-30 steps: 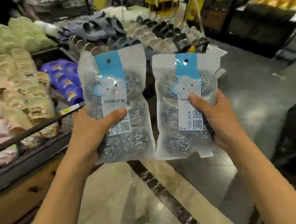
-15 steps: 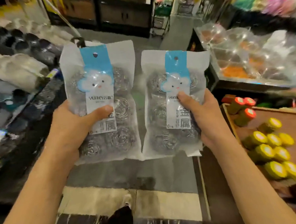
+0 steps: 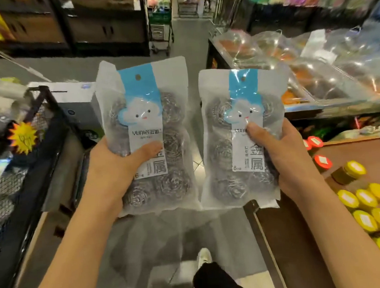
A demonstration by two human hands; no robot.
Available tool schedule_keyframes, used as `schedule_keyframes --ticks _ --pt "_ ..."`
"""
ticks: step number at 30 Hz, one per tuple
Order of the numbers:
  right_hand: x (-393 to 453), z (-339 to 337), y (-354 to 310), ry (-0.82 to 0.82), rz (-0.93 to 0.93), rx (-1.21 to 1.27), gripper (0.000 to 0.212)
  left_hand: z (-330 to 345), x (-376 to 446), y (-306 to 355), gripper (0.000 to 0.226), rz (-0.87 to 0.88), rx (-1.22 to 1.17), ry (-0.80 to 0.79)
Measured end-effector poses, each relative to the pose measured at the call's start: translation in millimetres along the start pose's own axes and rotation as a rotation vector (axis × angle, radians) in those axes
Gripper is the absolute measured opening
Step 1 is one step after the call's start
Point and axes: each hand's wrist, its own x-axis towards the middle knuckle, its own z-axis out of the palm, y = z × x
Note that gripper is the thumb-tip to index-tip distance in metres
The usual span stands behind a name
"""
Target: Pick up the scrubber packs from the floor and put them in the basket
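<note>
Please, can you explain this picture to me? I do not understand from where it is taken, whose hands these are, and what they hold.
The camera is worn on a person's head and looks forward and down, so you see that person's own arms. No machine is present. The left hand grips one scrubber pack, and the right hand grips a second pack; thumbs press on the front, fingers curl behind. Both packs are upright, side by side, above the shop floor. At the left stands a black mesh basket. At the right, jars with yellow lids sit on a wooden shelf.
</note>
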Motion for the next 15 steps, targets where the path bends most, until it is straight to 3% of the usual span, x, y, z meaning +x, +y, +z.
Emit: schedule_keyframes --ticks 7,15 --pt "157.4 14.0 8.0 -0.030 0.000 0.021 0.037 56.4 133.0 5.8 0.050 -0.020 0.058 0.040" --pt "330.6 64.6 4.9 -0.204 0.005 -0.034 0.040 90.0 264.8 22.1 0.044 -0.018 0.103 0.171"
